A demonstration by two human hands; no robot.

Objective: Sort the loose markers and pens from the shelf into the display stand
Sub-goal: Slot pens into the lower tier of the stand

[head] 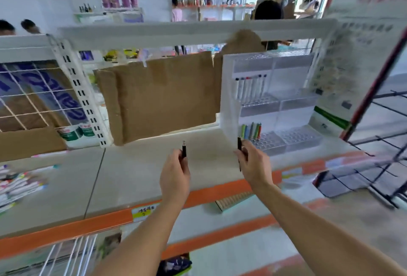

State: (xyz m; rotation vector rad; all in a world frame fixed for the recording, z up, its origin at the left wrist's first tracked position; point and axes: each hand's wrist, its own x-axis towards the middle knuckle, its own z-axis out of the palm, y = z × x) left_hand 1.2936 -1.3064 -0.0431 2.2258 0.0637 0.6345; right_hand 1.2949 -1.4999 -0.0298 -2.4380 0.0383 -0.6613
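Note:
My left hand [175, 175] grips a black pen [184, 149] upright above the grey shelf [136, 172]. My right hand [253, 164] holds a second black pen [239, 143] just left of the clear tiered display stand [293, 101]. The stand's bottom tier carries a few coloured markers [251, 130]; a row of white pens with dark caps [250, 86] stands in its middle tier. A pile of loose markers and pens [19, 184] lies at the shelf's far left edge.
A brown cardboard sheet [163, 97] hangs behind the shelf. A white wire grid [37, 97] and slotted upright [81, 97] stand at left. An orange price strip [110, 216] runs along the shelf front. A black wire rack [381, 143] is at right. People stand in the background.

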